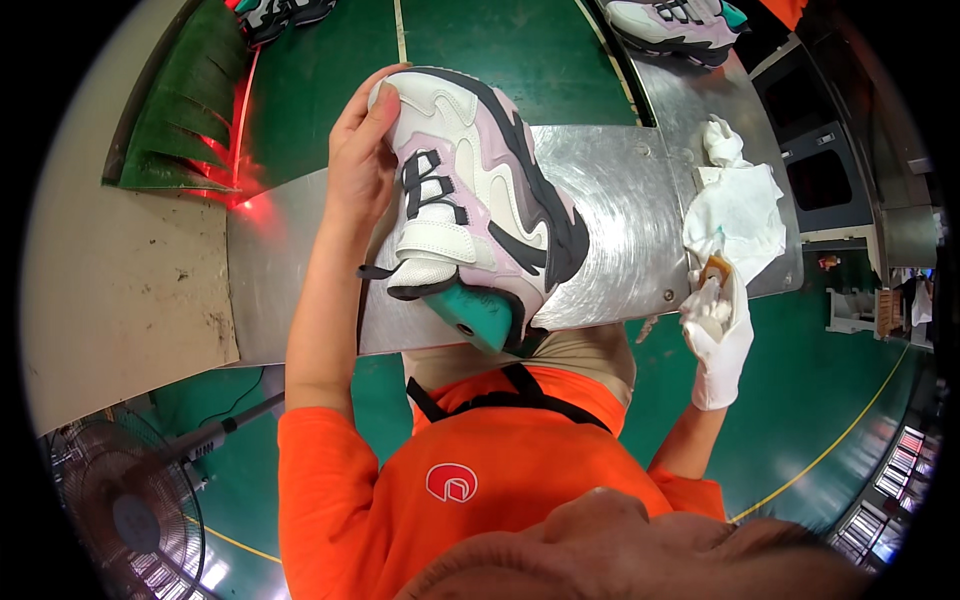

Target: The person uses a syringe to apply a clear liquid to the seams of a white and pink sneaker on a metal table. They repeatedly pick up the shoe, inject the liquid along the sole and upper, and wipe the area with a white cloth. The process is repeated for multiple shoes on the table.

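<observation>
A white, pale pink and black sneaker (475, 190) with a green last (478, 316) inside it lies tilted over the steel work surface. My bare left hand (362, 140) is closed on its toe end, thumb on the upper; the other fingers are partly hidden. To the right, at the edge of the steel, my right hand (722, 340) wears a white glove. Its fingers are curled round a small brown piece and some whitish material, whose kind I cannot make out. Just beyond that hand lies a crumpled white cloth (738, 212).
The steel work surface (610, 220) borders a green belt (500, 35). Another sneaker (672, 28) stands at the far right, and part of a dark shoe (280, 18) shows at the far left. Green flaps (185, 100) hang beside red light. A fan (130, 510) stands lower left.
</observation>
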### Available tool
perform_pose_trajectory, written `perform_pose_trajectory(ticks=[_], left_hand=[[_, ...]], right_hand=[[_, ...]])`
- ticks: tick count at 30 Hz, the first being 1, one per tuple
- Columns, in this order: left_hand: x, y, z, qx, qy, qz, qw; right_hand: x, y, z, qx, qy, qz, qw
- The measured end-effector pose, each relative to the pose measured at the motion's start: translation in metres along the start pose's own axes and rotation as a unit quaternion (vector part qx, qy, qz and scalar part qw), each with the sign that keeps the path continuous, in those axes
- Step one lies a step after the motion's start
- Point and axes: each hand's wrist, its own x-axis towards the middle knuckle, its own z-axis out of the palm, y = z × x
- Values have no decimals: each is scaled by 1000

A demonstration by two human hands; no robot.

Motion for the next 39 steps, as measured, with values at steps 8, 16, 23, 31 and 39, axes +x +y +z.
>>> perform_pose_trajectory(ticks=[8,16,23,31,39], left_hand=[[-1,4,4,8,16,-3,1000],[-4,5,7,23,38,-8,999],[-6,8,11,24,48,-19,998],[-6,9,13,28,56,-16,998],[-6,9,14,24,56,-20,998]], right_hand=[[-14,3,18,275,-172,5,946],[0,-19,66,334,-337,23,880],[1,-13,69,333,-326,31,884],[0,-12,64,319,-317,35,893],[7,-4,65,415,-368,-25,832]])
